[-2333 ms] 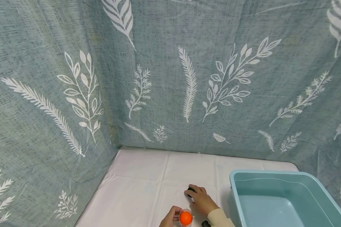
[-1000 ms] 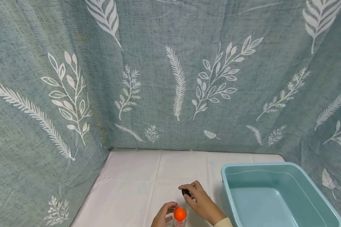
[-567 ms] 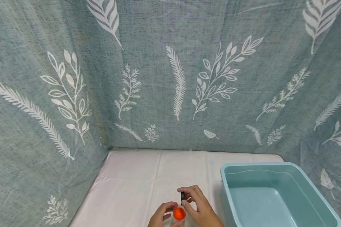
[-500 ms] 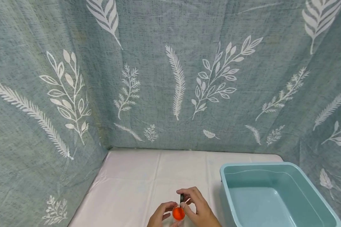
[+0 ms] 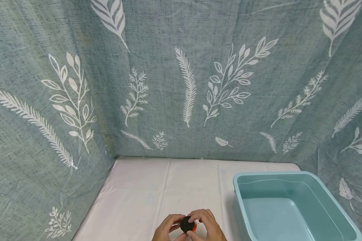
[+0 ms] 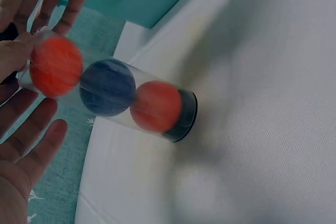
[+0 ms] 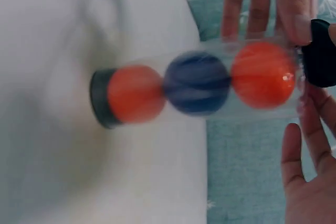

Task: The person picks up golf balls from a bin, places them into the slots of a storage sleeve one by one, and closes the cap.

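A clear plastic tube (image 7: 223, 107) holds an orange ball (image 7: 262, 75) at its upper end, a dark blue ball (image 7: 197, 83) in the middle and another orange ball (image 7: 136, 94) above its black base (image 7: 101, 98). My left hand (image 5: 165, 229) grips the tube near its mouth between thumb and fingers. A round black cap (image 5: 187, 224) is pinched in my right hand (image 5: 209, 227), tilted over the tube's mouth. From the head camera it covers most of the top orange ball. Whether the cap touches the rim cannot be made out.
A light blue plastic bin (image 5: 239, 201) stands right of my hands. White cloth (image 5: 138, 187) covers the table. A grey-green curtain with white leaf prints (image 5: 157, 100) hangs behind and at the sides.
My right hand picked the black cap up from the table, brought it nearer, and turned it from upright edge to nearly flat over the tube. My left hand stayed at the tube.
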A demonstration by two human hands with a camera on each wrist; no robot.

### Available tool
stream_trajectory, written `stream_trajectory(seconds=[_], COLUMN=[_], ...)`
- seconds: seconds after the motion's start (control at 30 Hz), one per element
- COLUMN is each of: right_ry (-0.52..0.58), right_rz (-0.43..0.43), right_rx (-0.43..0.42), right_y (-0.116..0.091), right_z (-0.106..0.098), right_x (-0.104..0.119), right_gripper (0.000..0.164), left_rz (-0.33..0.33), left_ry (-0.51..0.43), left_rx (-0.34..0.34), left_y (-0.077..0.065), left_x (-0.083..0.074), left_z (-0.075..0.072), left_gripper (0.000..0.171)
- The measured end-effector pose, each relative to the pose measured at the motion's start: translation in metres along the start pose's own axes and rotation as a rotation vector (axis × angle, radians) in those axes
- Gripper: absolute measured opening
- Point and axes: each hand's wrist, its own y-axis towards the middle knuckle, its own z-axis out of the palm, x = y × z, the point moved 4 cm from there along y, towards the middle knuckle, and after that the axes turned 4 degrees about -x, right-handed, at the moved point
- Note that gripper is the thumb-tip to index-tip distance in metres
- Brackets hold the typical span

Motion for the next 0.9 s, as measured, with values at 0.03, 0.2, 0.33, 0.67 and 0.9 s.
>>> stream_trajectory(seconds=[0.03,0.2,0.33,0.67,0.9], right_ry=[-0.017,-0.09,-0.134,-0.104,-0.057], right_rz=[-0.009,-0.076,-0.148,-0.216,-0.237], right_rx=[-0.008,-0.05,-0.081,-0.087,-0.05], right_y=[-0.002,-0.01,-0.013,-0.014,-0.012], right_z=[0.0,0.0,0.0,0.001,0.0], right_x=[-0.001,-0.007,-0.012,-0.016,-0.018], right_gripper=[0.039,0.04,0.043,0.045,0.044], left_rz=[0.003,-0.003,0.015,-0.01,-0.051], left_ry=[-0.007,-0.02,-0.019,-0.107,-0.13], left_rx=[-0.004,-0.017,-0.018,-0.012,-0.015], left_y=[0.0,-0.002,-0.001,-0.001,0.0], left_x=[0.001,0.003,0.002,0.005,0.003], left_z=[0.0,-0.001,-0.001,0.0,0.001], left_gripper=[0.039,0.039,0.039,0.04,0.035])
